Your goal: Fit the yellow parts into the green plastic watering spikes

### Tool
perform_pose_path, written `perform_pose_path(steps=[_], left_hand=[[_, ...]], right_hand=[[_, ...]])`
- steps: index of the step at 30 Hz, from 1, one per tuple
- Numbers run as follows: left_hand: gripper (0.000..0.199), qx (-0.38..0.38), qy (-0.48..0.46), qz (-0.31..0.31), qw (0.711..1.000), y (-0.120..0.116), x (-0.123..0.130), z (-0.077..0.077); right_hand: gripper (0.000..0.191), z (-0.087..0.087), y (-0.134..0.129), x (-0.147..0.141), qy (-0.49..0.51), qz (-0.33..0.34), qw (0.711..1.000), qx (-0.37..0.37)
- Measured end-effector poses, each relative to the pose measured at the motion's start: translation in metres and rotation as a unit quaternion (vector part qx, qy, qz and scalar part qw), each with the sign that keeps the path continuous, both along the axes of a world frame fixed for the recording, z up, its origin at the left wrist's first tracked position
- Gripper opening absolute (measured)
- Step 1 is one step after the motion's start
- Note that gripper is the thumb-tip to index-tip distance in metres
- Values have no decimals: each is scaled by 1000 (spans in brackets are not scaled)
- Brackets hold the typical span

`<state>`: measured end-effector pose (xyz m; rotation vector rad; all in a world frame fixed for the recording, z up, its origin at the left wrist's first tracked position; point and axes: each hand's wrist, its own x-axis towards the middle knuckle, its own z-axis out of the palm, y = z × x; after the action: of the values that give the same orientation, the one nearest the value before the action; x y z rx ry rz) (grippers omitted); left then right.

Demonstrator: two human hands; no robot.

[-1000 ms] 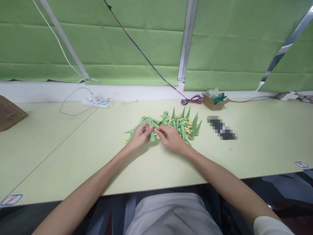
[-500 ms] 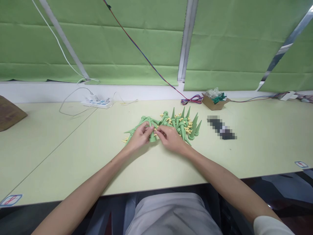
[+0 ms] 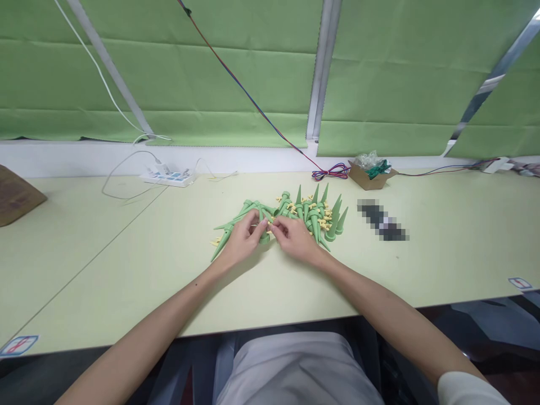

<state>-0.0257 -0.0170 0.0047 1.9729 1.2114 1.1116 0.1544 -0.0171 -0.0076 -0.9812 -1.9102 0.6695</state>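
My left hand (image 3: 243, 241) is closed around a green plastic watering spike (image 3: 264, 239), whose wide collar faces me. Close beside it, the fingertips of my right hand (image 3: 294, 239) are pinched together on a small yellow valve (image 3: 270, 226) at the spike's side. Fingers partly cover the valve, so I cannot tell how far it sits in the spike. Behind and right of my hands lies a heap of green spikes (image 3: 314, 216) with yellow valves among them. More spikes (image 3: 223, 243) lie left of my left hand, with yellow pieces near them.
A cardboard box (image 3: 371, 179) with clear plastic and green material stands at the back right, beside a coiled red-blue cable (image 3: 331, 171). A blurred dark item (image 3: 383, 220) lies right of the heap. At the back left are a power strip (image 3: 166, 178) and white cords.
My left hand has shifted slightly right and turned, uncovering more of a spike at its left. Both hands stay close together, and the held spike has tilted a little.
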Motion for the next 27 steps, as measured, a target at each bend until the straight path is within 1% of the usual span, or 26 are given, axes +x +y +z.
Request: perform_pose_path(steps=[4, 12, 22, 25, 27], left_hand=[[32, 31, 38, 16, 999, -2, 0, 1], [30, 60, 65, 1, 996, -4, 1, 2], [30, 48, 66, -7, 997, -6, -1, 0], [32, 40, 43, -12, 998, -7, 0, 2], [36, 27, 8, -25, 999, -7, 0, 4]], right_hand=[[24, 0, 1, 0, 10, -5, 1000, -13], [21, -4, 5, 0, 24, -11, 999, -36], [25, -3, 6, 0, 32, -24, 997, -59], [25, -3, 7, 0, 38, -35, 997, -53], [24, -4, 7, 0, 50, -40, 997, -46]])
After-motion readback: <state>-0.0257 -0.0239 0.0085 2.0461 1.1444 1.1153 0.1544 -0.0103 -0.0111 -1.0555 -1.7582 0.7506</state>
